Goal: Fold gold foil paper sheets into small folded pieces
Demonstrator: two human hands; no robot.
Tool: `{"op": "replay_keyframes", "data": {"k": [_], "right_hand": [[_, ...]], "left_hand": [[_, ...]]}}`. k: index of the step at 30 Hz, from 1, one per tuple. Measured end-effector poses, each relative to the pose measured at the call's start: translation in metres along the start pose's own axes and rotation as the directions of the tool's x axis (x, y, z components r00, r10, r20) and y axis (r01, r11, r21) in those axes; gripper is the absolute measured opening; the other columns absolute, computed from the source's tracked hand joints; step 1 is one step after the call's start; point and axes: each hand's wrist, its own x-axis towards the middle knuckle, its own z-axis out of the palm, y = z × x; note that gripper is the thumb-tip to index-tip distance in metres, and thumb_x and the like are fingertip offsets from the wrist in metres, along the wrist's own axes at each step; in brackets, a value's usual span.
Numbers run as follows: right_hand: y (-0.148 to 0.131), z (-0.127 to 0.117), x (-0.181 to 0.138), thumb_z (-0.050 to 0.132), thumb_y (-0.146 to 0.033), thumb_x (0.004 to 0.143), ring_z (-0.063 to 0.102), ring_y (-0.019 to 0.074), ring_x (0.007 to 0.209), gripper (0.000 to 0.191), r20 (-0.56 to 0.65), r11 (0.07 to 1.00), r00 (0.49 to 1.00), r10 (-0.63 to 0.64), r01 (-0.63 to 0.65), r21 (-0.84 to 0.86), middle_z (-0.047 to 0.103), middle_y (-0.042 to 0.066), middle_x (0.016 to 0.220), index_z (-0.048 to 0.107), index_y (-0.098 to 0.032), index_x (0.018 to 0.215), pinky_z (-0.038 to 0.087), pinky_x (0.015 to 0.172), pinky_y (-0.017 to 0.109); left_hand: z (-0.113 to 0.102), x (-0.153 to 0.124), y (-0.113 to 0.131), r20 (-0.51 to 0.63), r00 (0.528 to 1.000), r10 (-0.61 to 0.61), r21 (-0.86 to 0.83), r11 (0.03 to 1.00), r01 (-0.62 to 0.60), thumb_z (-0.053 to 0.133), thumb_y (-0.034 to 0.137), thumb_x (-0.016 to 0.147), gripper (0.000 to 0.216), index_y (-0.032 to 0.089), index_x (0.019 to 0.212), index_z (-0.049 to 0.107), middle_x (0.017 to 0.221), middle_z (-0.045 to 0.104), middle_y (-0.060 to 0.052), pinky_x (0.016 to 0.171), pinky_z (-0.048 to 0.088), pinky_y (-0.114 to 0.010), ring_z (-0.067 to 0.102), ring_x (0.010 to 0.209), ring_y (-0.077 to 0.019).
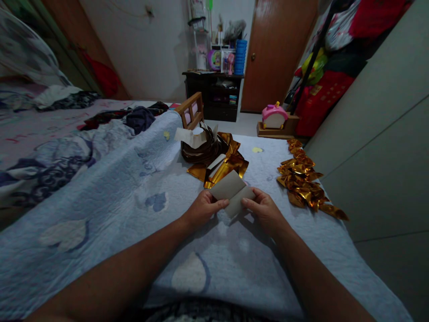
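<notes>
Between my two hands is a creased sheet of paper (231, 188), its pale grey side facing up. My left hand (205, 208) pinches its left edge, thumb on top. The right edge is gripped by my right hand (263, 208), also with the thumb on top. Just beyond the paper lie loose gold foil sheets (234, 154), some showing a pale side. Against them sits a dark brown coiled bundle (201, 150) with pale paper flaps sticking up. On the right, a row of folded gold foil pieces (301, 179) runs along the bed's edge.
A light blue quilt (134, 250) with heart shapes covers the bed under my arms. Crumpled clothes (140, 118) lie at the left. Past the foot are a wooden rail (191, 109), a pink-topped toy (274, 117) and a dark cabinet (212, 96). A pale panel (378, 147) borders the right.
</notes>
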Motion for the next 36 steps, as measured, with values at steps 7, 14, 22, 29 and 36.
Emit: {"op": "replay_keyframes", "data": {"k": [7, 14, 22, 29, 36], "right_hand": [[-0.005, 0.001, 0.001, 0.090, -0.040, 0.059, 0.061, 0.0160, 0.071, 0.039, -0.058, 0.995, 0.998, 0.007, -0.001, 0.101, 0.069, 0.000, 0.080, 0.064, -0.021, 0.082, 0.050, 0.070, 0.029], [-0.009, -0.002, -0.005, 0.087, -0.039, 0.064, 0.052, 0.0114, 0.060, 0.039, 0.070, 0.997, 0.997, 0.043, -0.038, -0.062, 0.060, -0.004, 0.071, 0.059, -0.021, 0.084, 0.039, 0.057, 0.022], [0.006, -0.001, -0.004, 0.074, -0.027, 0.072, 0.050, 0.0116, 0.061, 0.026, 0.250, 0.926, 0.964, 0.085, 0.016, -0.377, 0.056, -0.004, 0.072, 0.058, -0.021, 0.093, 0.036, 0.051, 0.021], [0.005, 0.002, -0.005, 0.075, -0.026, 0.074, 0.050, 0.0108, 0.056, 0.036, 0.241, 0.924, 0.968, 0.072, 0.026, -0.381, 0.055, -0.007, 0.068, 0.052, -0.024, 0.102, 0.034, 0.048, 0.020], [-0.003, 0.002, -0.003, 0.083, -0.039, 0.070, 0.068, 0.0181, 0.068, 0.065, 0.189, 0.988, 0.976, 0.109, -0.086, -0.125, 0.072, 0.000, 0.083, 0.041, -0.025, 0.118, 0.049, 0.060, 0.026]], "left_hand": [[-0.004, -0.002, -0.003, 0.074, 0.997, -0.011, -0.010, 1.000, 0.012, 0.091, 0.039, 0.066, 0.048, 0.012, 0.103, 0.075, 0.097, 0.076, -0.009, 0.085, 0.051, -0.030, 0.068, 0.088, -0.0205], [-0.009, -0.001, 0.002, 0.000, 1.000, -0.017, -0.173, 0.985, 0.017, 0.081, 0.060, 0.070, 0.059, 0.016, 0.107, 0.070, 0.092, 0.071, -0.006, 0.068, 0.048, -0.025, 0.063, 0.075, -0.0163], [-0.015, 0.005, 0.014, 0.182, 0.980, -0.075, 0.237, 0.971, 0.030, 0.082, 0.050, 0.071, 0.040, 0.013, 0.084, 0.074, 0.078, 0.066, -0.005, 0.064, 0.040, -0.025, 0.057, 0.069, -0.0151], [-0.017, 0.006, 0.006, 0.280, 0.953, -0.120, 0.353, 0.936, 0.014, 0.078, 0.047, 0.076, 0.035, 0.013, 0.080, 0.069, 0.073, 0.061, -0.001, 0.057, 0.036, -0.022, 0.052, 0.064, -0.0119], [-0.010, 0.004, 0.003, 0.012, 0.988, -0.156, 0.040, 0.987, 0.156, 0.087, 0.045, 0.065, 0.044, 0.014, 0.085, 0.062, 0.077, 0.066, -0.002, 0.059, 0.042, -0.023, 0.057, 0.062, -0.0121]]}}
